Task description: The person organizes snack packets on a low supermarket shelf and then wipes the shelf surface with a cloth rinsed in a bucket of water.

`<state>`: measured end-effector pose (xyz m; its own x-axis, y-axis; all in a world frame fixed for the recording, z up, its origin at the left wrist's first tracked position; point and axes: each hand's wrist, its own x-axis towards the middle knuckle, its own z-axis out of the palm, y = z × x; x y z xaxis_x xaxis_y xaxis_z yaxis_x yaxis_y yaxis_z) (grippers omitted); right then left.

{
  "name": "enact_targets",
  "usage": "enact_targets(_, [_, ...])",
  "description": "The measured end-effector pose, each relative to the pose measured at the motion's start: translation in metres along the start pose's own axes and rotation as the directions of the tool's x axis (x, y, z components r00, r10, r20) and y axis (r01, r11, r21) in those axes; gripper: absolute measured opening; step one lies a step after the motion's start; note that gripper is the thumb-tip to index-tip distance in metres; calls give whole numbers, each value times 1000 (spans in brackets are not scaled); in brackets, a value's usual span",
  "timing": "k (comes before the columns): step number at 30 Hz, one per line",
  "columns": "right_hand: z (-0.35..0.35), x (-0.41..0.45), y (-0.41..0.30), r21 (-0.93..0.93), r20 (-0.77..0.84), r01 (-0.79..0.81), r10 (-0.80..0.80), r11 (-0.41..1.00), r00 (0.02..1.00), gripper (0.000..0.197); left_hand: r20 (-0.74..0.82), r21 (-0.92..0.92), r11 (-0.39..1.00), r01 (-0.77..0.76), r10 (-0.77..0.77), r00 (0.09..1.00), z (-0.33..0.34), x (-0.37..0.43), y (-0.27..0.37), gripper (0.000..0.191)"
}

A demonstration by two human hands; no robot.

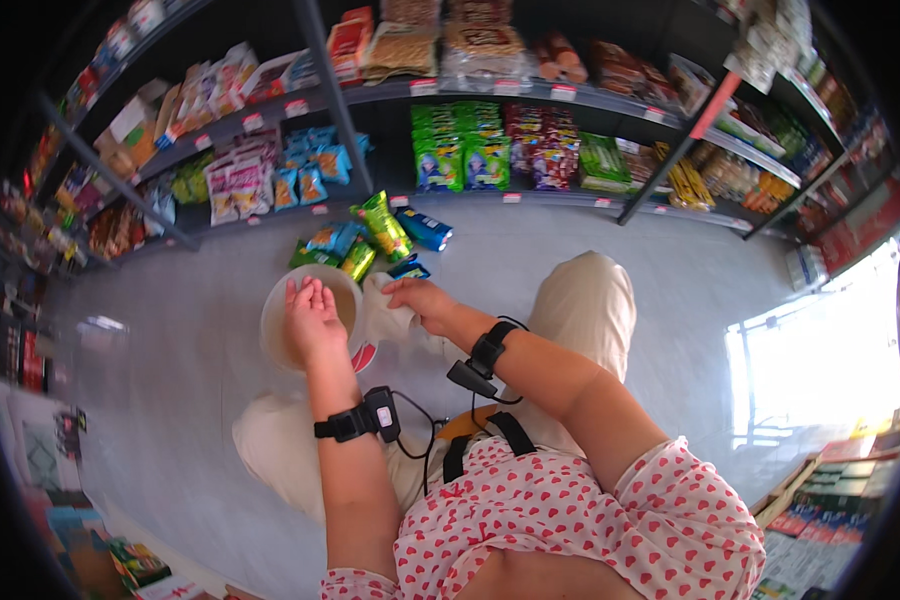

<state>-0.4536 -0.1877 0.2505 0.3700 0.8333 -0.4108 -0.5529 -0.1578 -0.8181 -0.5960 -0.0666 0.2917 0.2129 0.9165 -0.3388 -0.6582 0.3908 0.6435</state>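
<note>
My left hand (316,316) is over the mouth of a white plastic bucket (270,330) that holds brownish water, palm turned up, fingers slightly curled, with nothing in it. A pale cloth (388,316) hangs from my right hand (422,301), pinched between thumb and fingers beside the bucket's right rim. Just beyond the bucket, several snack packets lie in a loose pile on the floor: a green and yellow packet (384,229), a dark blue packet (424,229) and a light blue packet (335,238) among them.
Dark metal shelves (480,199) curve across the far side. Green snack packets (461,154), dark red packets (544,154) and pink and white packets (238,187) stand on the bottom shelf. My knees, in light trousers, flank the grey tiled floor (180,322). Boxed goods (832,495) are at the lower right.
</note>
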Motion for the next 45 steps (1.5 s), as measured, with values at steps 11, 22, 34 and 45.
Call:
enact_targets(11, [104,68,22,-264,-49,40,-55,964,997,30,-231,-5,988,-154,149,962,-83,57,68,50])
enact_targets(22, [109,85,99,-337,-44,-108,99,935,994,25,-197,55,998,-22,33,980,-92,92,60,47])
enact_targets(34, [99,99,81,-101,-64,-152,146,983,987,23,-160,172,945,279,-253,954,-95,101,25,50])
enact_targets(45, [130,163,147,-126,-52,-230,225,965,973,23,-236,168,899,406,-363,902,-167,152,11,36])
